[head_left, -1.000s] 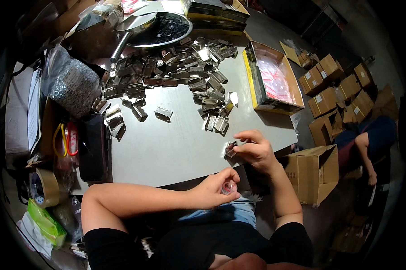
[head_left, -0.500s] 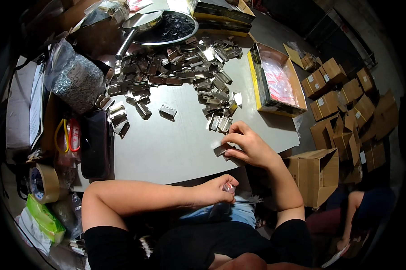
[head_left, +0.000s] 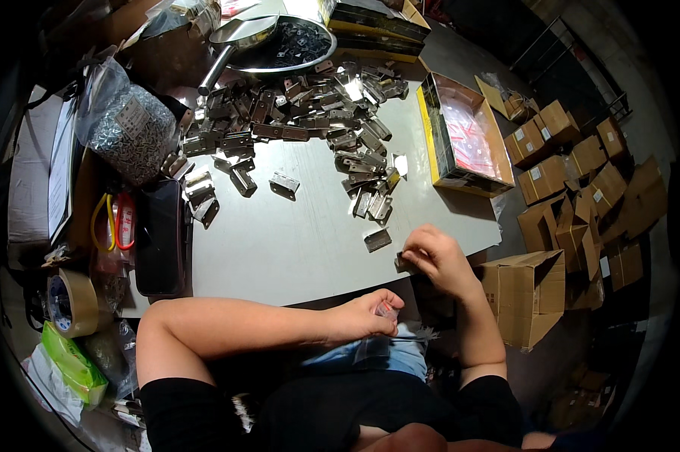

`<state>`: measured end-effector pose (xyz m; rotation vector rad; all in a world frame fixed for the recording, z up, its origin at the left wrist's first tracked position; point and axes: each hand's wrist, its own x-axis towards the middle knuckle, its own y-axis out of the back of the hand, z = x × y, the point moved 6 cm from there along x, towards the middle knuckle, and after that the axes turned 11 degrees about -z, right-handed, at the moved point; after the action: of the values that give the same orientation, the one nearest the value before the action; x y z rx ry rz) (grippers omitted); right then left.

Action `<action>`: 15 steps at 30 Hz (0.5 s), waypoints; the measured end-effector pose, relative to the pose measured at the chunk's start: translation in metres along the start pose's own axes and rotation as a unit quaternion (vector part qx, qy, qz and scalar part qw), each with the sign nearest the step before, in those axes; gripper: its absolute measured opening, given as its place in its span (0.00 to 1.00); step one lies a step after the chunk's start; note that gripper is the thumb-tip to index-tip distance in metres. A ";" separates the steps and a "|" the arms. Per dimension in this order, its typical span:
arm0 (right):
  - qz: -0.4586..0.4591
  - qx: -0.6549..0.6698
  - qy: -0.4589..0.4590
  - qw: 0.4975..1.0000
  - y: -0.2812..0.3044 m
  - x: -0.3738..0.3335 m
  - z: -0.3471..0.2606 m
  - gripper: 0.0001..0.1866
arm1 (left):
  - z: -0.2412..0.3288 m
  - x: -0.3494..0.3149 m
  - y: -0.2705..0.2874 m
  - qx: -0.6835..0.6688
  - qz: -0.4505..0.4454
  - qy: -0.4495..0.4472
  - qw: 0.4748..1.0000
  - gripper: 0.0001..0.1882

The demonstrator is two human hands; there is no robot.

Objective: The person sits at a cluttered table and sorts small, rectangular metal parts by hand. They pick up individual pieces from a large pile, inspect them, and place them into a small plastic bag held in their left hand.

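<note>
Near my lap, my left hand [head_left: 368, 313] is closed round a small clear plastic bag [head_left: 387, 310] with red on it. Over the table's front right edge, the fingertips of my right hand [head_left: 435, 260] pinch a small metal bracket [head_left: 401, 262], mostly hidden by the fingers. Just left of that hand a single bracket [head_left: 377, 239] lies flat on the pale table [head_left: 310, 241]. Another loose bracket [head_left: 284, 185] sits farther in, to the left. Beyond them spreads a big heap of shiny brackets [head_left: 279, 132].
At the back, a metal pan [head_left: 238, 32] rests on a bowl of dark parts [head_left: 298, 45]. An open box [head_left: 468, 139] of plastic bags stands at right. A bag of screws [head_left: 132, 132], a black case [head_left: 159, 241] and a tape roll [head_left: 72, 301] line the left. Cartons [head_left: 524, 290] stand on the floor.
My right hand has moved right and nearer to me, and a bracket now lies where it was. My left hand stays at my lap with the bag. The person at lower right has mostly left view.
</note>
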<state>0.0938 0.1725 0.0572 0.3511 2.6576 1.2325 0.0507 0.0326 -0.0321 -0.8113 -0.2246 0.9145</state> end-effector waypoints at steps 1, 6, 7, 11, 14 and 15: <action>0.010 0.021 -0.016 1.000 0.003 0.002 0.000 0.06 | 0.000 0.000 0.000 0.001 -0.001 0.002 1.000 0.24; 0.041 0.003 0.073 0.996 0.008 0.032 -0.014 0.08 | 0.000 0.000 0.001 0.020 0.007 0.007 1.000 0.23; 0.039 -0.030 0.112 0.992 0.005 0.037 -0.018 0.08 | 0.000 0.000 0.001 0.024 0.008 0.010 1.000 0.23; -0.031 0.007 0.002 0.999 -0.003 0.043 -0.008 0.08 | 0.001 0.000 0.001 0.013 0.000 0.000 1.000 0.23; -0.024 -0.034 0.046 0.998 -0.005 0.037 -0.008 0.07 | -0.002 0.002 0.002 0.001 0.001 -0.010 1.000 0.22; -0.025 -0.044 0.052 0.997 -0.005 0.035 -0.010 0.06 | 0.001 0.000 0.002 -0.005 0.004 -0.015 1.000 0.22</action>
<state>0.0573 0.1722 0.0575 0.2121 2.6699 1.3819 0.0494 0.0339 -0.0325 -0.8092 -0.2521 0.9348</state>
